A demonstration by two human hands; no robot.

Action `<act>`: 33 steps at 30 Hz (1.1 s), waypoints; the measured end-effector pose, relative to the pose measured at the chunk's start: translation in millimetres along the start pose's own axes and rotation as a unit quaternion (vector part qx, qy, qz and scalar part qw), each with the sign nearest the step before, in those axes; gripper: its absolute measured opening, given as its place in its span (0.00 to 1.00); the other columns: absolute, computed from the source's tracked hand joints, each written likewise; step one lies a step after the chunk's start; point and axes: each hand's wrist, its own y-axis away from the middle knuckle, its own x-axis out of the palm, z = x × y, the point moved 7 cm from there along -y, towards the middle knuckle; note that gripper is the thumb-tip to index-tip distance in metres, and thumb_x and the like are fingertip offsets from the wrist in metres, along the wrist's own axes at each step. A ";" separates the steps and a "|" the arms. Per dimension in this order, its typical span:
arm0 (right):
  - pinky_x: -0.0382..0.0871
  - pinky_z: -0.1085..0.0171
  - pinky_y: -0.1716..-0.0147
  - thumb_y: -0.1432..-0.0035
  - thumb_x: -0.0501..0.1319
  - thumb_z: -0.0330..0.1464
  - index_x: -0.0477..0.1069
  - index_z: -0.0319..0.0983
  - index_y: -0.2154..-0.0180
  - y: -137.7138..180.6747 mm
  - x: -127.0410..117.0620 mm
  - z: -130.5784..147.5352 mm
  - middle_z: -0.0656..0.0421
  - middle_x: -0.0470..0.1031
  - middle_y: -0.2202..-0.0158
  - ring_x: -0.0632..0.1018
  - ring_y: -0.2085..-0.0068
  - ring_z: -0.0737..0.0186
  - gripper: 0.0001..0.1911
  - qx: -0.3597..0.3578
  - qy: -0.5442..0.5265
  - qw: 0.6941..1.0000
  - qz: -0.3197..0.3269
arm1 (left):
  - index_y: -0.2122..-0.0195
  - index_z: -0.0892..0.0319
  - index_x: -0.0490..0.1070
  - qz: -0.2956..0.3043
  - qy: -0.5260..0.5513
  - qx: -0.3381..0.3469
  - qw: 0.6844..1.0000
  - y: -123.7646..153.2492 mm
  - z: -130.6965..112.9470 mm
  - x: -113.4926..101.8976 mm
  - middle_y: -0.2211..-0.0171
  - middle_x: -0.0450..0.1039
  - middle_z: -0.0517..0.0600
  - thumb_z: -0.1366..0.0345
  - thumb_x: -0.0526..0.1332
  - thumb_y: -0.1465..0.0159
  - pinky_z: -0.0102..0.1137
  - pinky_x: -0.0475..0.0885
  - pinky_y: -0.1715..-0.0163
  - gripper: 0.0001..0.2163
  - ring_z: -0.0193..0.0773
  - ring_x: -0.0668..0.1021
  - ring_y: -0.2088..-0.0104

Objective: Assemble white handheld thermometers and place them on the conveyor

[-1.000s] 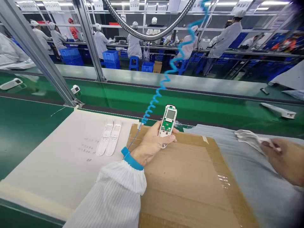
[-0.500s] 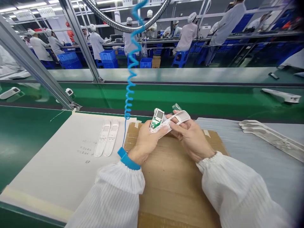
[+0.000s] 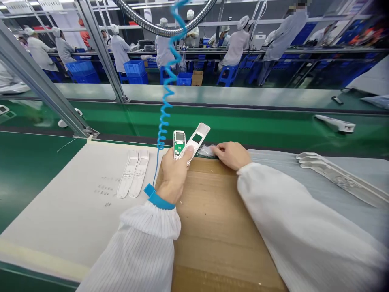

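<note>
The left hand (image 3: pixel 172 177) was clamped around 2 pieces, a white casing with a green circuit board (image 3: pixel 179 142) and a white front cover (image 3: pixel 197 140), with its thumb pressed on the cover's lower end and the pieces fanned apart at the top. Both hands had held the cover together in the earlier frame, but now they were apart: the right hand (image 3: pixel 231 155) lay on a clear plastic bag (image 3: pixel 206 151) at the far edge of a cardboard sheet (image 3: pixel 219 227). A blue wrist strap (image 3: pixel 159 201) circled the left wrist, and its coiled blue cord (image 3: pixel 165 117) rose past the hand. To the left, 2 white casings (image 3: pixel 128 175) lay on a white sheet (image 3: pixel 60 211). To the right, white plastic strips (image 3: pixel 340 175) lay on a grey sheet (image 3: pixel 358 215). Beyond a green conveyor belt (image 3: pixel 212 125), co-workers (image 3: pixel 237 46) sat at another line.
</note>
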 end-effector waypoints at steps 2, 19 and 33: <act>0.65 0.55 0.63 0.43 0.62 0.41 0.73 0.42 0.80 -5.1 -1.2 4.8 0.53 0.78 0.74 0.78 0.63 0.48 0.16 -0.008 0.075 0.996 -0.037 | 0.70 0.61 0.68 0.006 0.002 0.001 1.000 0.1 -0.3 0.9 0.76 0.65 0.43 0.62 0.69 0.42 0.26 0.57 0.79 0.11 0.28 0.64 0.79; 0.76 0.57 0.53 0.44 0.69 0.47 0.72 0.52 0.48 75.4 2.7 -9.5 0.61 0.78 0.46 0.80 0.58 0.59 0.22 -0.052 -0.579 0.810 0.075 | 0.65 0.59 0.71 0.273 -0.111 -0.134 0.946 28.9 13.4 33.6 0.73 0.67 0.47 0.50 0.63 0.35 0.28 0.60 0.76 0.16 0.31 0.67 0.76; 0.70 0.50 0.41 0.49 0.73 0.46 0.74 0.47 0.48 70.7 6.3 -23.2 0.57 0.82 0.52 0.81 0.50 0.52 0.27 -0.012 -0.587 0.809 0.039 | 0.48 0.52 0.75 0.219 -0.260 0.143 0.930 36.3 -1.7 40.2 0.49 0.77 0.49 0.62 0.65 0.35 0.36 0.68 0.44 0.14 0.43 0.77 0.49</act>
